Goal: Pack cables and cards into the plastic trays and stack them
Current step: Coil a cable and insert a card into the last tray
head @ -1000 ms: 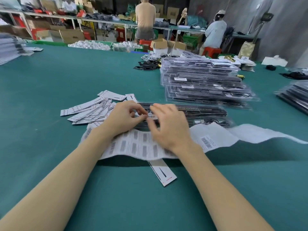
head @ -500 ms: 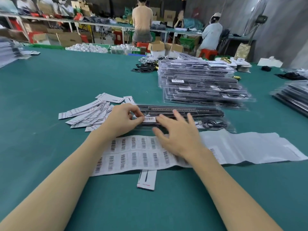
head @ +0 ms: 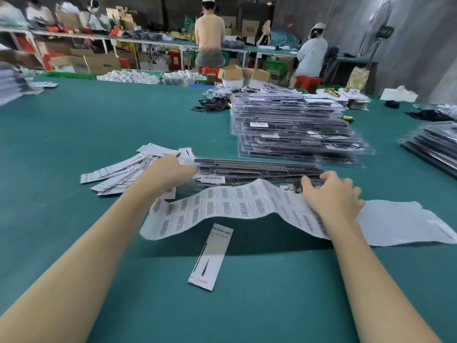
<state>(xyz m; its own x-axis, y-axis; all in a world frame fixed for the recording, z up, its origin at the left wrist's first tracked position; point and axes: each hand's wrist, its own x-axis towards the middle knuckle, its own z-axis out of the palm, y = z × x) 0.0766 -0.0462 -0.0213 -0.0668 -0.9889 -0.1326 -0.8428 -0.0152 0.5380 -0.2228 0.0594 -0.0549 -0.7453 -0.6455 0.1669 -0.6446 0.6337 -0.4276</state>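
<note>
clear plastic tray [head: 257, 169] packed, flat, barcode-labelled; cards [head: 118, 173] fanned at its left; tray stack [head: 296, 129] behind

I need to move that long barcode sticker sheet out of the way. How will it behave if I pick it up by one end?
Probably floppy: the barcode sticker sheet already waves and humps over the green table beside the right hand. It looks thin and light, so it will likely sag and trail. A draught might flip it.

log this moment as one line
left hand grips tray left end | right hand grips right end | label sheet draped in front
</note>
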